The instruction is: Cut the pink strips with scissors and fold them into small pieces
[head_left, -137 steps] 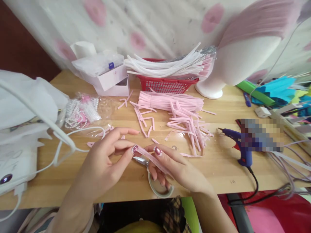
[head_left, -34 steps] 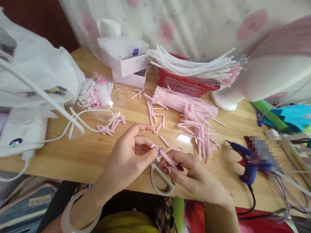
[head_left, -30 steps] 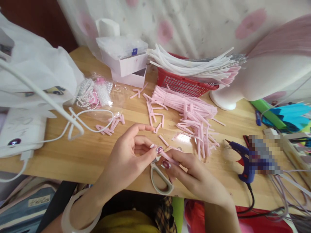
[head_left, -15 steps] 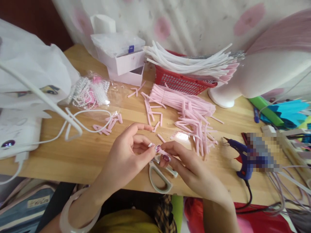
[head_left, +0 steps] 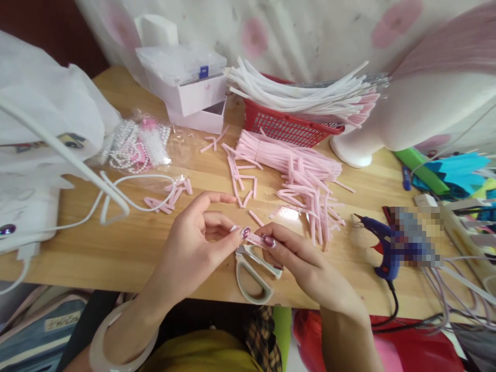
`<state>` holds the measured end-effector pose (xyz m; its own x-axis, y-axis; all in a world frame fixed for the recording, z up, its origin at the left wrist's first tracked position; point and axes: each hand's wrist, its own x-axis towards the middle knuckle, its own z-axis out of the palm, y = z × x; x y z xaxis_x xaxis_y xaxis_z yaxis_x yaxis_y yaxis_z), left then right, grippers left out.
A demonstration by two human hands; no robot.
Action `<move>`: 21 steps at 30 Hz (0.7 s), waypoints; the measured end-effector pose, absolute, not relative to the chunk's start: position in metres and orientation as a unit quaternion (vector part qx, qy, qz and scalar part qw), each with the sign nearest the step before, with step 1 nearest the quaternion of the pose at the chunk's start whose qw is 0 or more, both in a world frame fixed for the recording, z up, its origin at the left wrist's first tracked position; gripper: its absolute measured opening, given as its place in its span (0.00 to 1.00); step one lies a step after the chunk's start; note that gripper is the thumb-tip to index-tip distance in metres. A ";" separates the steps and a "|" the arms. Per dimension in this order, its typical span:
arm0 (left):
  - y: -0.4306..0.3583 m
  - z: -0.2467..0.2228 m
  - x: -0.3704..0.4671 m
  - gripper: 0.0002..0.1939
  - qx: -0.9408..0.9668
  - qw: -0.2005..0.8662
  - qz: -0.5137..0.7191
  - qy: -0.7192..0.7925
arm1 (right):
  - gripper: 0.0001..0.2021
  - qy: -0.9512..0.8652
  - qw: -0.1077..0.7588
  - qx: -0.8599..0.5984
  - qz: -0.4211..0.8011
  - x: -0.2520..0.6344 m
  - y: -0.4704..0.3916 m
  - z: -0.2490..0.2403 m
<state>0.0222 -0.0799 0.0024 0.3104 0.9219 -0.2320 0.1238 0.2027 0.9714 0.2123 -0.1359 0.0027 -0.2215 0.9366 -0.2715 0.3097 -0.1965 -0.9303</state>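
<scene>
Between my two hands is a short pale pink piece of pipe cleaner (head_left: 254,238). My left hand (head_left: 209,232) pinches its left end between thumb and fingertips, the index finger held out above. On its right end, my right hand (head_left: 298,250) closes thumb and index finger. Scissors (head_left: 251,281) with pale handles lie on the table just below the fingers, their blades partly hidden by my hands. Bent pink pipe cleaners (head_left: 312,201) and a bundle of straight ones (head_left: 279,150) lie beyond. Folded pink pieces (head_left: 170,199) rest to the left.
A red basket (head_left: 287,124) full of white pipe cleaners stands at the back, beside white boxes (head_left: 197,98). Bagged pearl beads (head_left: 143,144) and a white cable (head_left: 143,178) lie left. At right are a blue glue gun (head_left: 382,240) with its cord and a white mannequin head (head_left: 418,113).
My thumbs have drawn slightly apart, so more of the pink piece shows between them. Both hands still hold it. The whole view has shifted a little.
</scene>
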 end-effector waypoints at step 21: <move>-0.081 0.003 0.024 0.20 0.521 0.616 0.334 0.487 | 0.14 -0.522 0.324 -0.519 0.594 0.213 -0.137 -0.001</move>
